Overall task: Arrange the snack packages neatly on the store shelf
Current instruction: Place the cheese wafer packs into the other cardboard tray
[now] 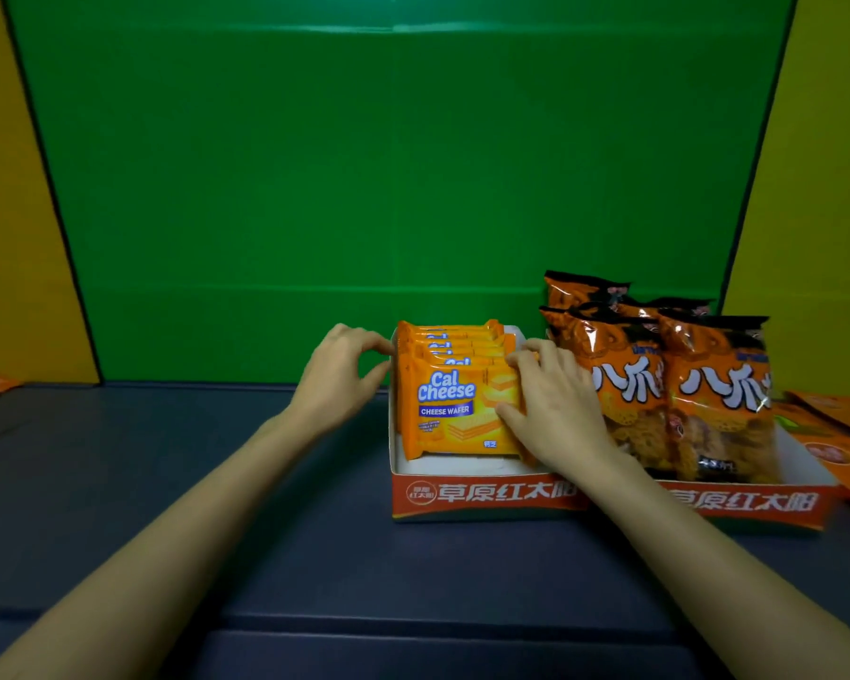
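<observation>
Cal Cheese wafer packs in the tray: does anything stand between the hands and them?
Nothing visible does. The right hand grips the front Cal Cheese pack at its right edge; the left hand is at the row's left end, by the tray wall, contact unclear.

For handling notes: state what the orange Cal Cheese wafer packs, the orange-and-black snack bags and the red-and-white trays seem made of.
Orange Cal Cheese wafer packs: printed plastic film, soft sheen, crimped side seams. Orange-and-black snack bags: glossy plastic film, bright glare on wrinkles. Red-and-white trays: probably printed cardboard, flat folded walls, matte inside.
</observation>
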A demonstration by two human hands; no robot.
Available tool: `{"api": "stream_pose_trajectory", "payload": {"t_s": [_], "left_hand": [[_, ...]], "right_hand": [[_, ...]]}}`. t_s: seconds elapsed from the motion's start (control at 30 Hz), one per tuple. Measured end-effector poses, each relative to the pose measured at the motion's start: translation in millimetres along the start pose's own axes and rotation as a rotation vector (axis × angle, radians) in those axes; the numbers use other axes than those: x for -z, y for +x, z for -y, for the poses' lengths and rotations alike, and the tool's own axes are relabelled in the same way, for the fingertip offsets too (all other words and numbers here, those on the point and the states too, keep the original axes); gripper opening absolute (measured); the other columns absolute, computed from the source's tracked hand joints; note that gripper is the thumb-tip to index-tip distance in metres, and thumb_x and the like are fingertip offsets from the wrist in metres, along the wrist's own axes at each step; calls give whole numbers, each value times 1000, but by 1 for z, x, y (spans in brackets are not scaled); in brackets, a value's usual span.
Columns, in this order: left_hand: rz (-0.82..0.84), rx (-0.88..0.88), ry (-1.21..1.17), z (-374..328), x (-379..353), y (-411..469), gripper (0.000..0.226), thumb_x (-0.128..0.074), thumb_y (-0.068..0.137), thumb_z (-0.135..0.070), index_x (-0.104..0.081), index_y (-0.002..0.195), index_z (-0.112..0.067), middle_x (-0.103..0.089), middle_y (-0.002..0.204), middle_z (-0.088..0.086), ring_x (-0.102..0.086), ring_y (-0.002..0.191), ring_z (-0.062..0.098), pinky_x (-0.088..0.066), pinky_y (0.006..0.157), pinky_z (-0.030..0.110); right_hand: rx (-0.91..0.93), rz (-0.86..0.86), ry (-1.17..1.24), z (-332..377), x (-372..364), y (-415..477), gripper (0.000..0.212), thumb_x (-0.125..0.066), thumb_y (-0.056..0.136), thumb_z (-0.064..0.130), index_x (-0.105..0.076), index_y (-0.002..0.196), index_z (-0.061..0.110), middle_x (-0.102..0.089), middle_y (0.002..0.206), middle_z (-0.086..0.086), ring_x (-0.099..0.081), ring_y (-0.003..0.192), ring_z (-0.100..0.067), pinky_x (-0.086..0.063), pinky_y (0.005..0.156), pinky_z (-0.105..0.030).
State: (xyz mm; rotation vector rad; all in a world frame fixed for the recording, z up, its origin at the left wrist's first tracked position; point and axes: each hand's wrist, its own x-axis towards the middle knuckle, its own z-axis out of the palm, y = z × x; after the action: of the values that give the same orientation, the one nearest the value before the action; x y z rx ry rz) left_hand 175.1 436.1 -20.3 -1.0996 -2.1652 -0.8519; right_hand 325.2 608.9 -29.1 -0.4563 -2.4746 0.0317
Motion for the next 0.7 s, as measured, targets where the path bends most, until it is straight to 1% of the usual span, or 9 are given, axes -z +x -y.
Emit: {"api": "stream_pose_trajectory", "payload": {"t_s": [0.03, 0.1, 0.17, 0.23, 0.33, 0.43, 0.57, 0.63, 0.7], "left_hand": [[-16, -31, 66, 4, 7, -3, 17, -64, 83, -12, -69, 99, -8, -70, 99, 8, -55, 98, 27, -42, 80, 31], [-43, -85, 198, 11, 25, -10, 15, -62, 85, -14, -69, 96, -7, -71, 96, 9, -58, 94, 30, -47, 77, 37], [-52, -109, 293, 19, 44, -19, 13, -61, 86, -16, -70, 91, -7, -73, 90, 8, -61, 86, 31, -47, 72, 37], [-45, -101, 372, 30, 63, -31, 13, -61, 86, -17, -70, 84, -8, -73, 82, 8, -62, 78, 32, -47, 66, 36], [-52, -36, 446, 51, 93, -56, 18, -59, 85, -22, -70, 79, -9, -71, 75, 7, -62, 72, 31, -46, 62, 34], [-63, 46, 455, 72, 126, -85, 19, -59, 86, -22, -70, 79, -8, -70, 75, 8, -62, 73, 31, -45, 62, 33], [-36, 148, 510, 109, 176, -127, 31, -48, 84, -31, -67, 74, -8, -68, 71, 10, -63, 71, 32, -46, 60, 34], [-36, 190, 545, 132, 205, -150, 37, -42, 84, -35, -66, 74, -9, -68, 71, 10, -64, 72, 32, -46, 58, 35], [-23, 248, 556, 155, 235, -173, 38, -40, 86, -38, -66, 78, -10, -68, 77, 9, -63, 77, 32, -47, 60, 36]], "right_hand": [[23, -21, -4, 2, 2, 0, 51, -55, 88, 38, -41, 134, 20, -37, 140, 0, -35, 130, -19, -27, 108, -33], [75, -51, 41, 12, 7, 3, 42, -52, 91, 36, -46, 130, 23, -43, 136, 3, -41, 126, -17, -31, 103, -31], [125, -50, 116, 27, 11, 7, 32, -51, 92, 34, -53, 123, 26, -52, 128, 6, -48, 118, -15, -38, 92, -30], [172, -20, 188, 49, 13, 11, 25, -52, 91, 34, -58, 115, 27, -59, 120, 8, -53, 113, -14, -42, 85, -29], [275, 14, 263, 89, 10, 14, 22, -55, 89, 32, -61, 110, 28, -64, 113, 9, -58, 108, -15, -46, 85, -32], [370, 61, 305, 136, 5, 13, 22, -56, 89, 32, -62, 110, 27, -65, 111, 9, -59, 109, -15, -48, 88, -34], [451, 118, 343, 208, -5, 7, 22, -53, 90, 36, -60, 110, 31, -63, 112, 15, -58, 108, -11, -47, 87, -30], [490, 147, 368, 248, -13, 2, 22, -52, 91, 37, -60, 110, 32, -63, 112, 16, -58, 108, -9, -47, 87, -30], [523, 195, 399, 290, -22, -5, 22, -52, 91, 37, -59, 111, 32, -63, 112, 15, -58, 108, -9, -48, 87, -31]]}}
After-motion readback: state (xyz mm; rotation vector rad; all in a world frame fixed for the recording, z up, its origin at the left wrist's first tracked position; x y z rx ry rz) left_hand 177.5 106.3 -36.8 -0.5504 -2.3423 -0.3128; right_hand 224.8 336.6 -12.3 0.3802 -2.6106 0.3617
